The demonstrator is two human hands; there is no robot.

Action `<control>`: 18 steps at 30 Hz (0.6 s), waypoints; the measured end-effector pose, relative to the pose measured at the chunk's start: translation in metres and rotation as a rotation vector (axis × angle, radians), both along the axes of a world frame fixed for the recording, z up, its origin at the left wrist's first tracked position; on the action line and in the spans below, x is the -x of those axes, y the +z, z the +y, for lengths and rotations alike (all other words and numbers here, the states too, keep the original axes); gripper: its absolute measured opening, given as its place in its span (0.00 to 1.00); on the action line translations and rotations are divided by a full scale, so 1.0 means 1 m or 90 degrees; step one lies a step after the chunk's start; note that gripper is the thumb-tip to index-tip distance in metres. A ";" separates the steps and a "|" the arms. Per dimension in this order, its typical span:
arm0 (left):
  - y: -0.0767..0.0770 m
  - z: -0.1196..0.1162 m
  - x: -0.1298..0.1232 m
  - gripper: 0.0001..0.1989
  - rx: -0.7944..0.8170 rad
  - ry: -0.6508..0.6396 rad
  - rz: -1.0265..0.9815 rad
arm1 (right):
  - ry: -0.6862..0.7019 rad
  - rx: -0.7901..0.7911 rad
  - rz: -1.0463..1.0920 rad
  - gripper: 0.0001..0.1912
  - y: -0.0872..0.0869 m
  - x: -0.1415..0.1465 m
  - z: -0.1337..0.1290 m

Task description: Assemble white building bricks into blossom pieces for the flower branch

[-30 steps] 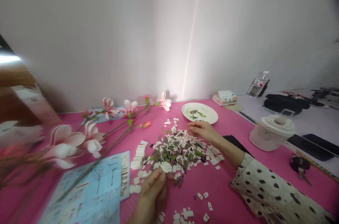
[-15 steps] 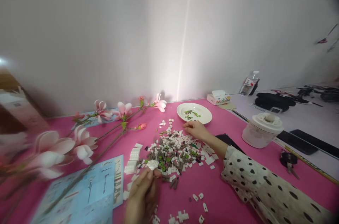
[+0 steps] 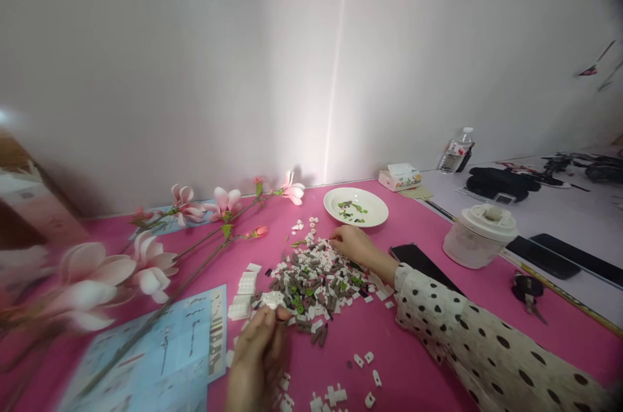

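My left hand (image 3: 257, 353) is low in the middle of the head view, thumb and fingers pinched on a white studded building-brick piece (image 3: 272, 300). Beyond it spreads a loose heap of small building bricks (image 3: 316, 282) in white, grey-brown and green. At the heap's back edge my right hand (image 3: 355, 245) reaches down, fingertips drawn together over the small white bricks; what they grip, if anything, is too small to make out. Just behind it stands a white plate (image 3: 331, 207) with several green pieces. White flat bricks (image 3: 240, 307) are stacked left of the heap.
Pink-and-white brick flowers (image 3: 146, 266) on long stems lie at left over a blue instruction sheet (image 3: 182, 340). Loose white bricks (image 3: 335, 394) are at the front. A phone (image 3: 423, 263), lidded cup (image 3: 479, 237), keys (image 3: 528, 289), tissue pack (image 3: 400, 177) and bottle (image 3: 455, 152) are at right.
My right hand has shifted slightly left and lower, onto the back of the heap, uncovering more of the phone. My left hand still pinches the white piece, now a little farther left.
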State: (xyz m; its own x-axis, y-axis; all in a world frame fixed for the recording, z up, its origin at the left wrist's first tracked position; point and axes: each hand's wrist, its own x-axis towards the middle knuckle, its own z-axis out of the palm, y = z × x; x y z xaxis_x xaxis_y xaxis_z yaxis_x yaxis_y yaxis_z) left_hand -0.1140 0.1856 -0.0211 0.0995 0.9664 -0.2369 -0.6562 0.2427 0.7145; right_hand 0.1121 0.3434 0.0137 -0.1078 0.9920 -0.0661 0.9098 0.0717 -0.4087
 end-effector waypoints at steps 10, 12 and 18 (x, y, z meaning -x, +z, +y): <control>0.004 0.000 -0.001 0.18 -0.003 -0.005 0.011 | 0.001 -0.007 0.104 0.12 -0.001 -0.001 -0.005; 0.004 0.000 -0.001 0.18 -0.003 -0.006 0.015 | 0.000 -0.006 0.146 0.12 -0.001 -0.001 -0.009; 0.004 0.000 -0.001 0.19 -0.007 -0.009 0.014 | 0.011 0.045 0.263 0.11 -0.002 0.006 -0.026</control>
